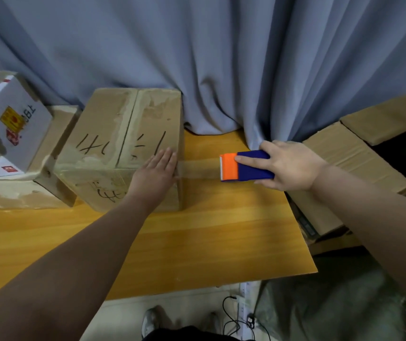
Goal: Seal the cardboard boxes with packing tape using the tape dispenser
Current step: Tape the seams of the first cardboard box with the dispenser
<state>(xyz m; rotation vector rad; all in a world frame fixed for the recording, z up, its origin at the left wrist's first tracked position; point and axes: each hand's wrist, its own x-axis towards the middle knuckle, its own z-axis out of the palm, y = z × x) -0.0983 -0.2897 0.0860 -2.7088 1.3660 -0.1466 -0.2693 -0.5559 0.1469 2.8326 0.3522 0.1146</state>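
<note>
On the wooden table (197, 230), at left, stands the cardboard box (113, 134), where we press our left hand (156, 171) flat, fingers straight together, at its right edge; clear tape (198, 169) stretches rightward to the orange-and-blue tape dispenser (243, 168), gripped in our right hand (288, 166).

open box (344, 156) cut by right edge, box stack (12, 193) cropped, shoe (150, 318) blurred
</note>
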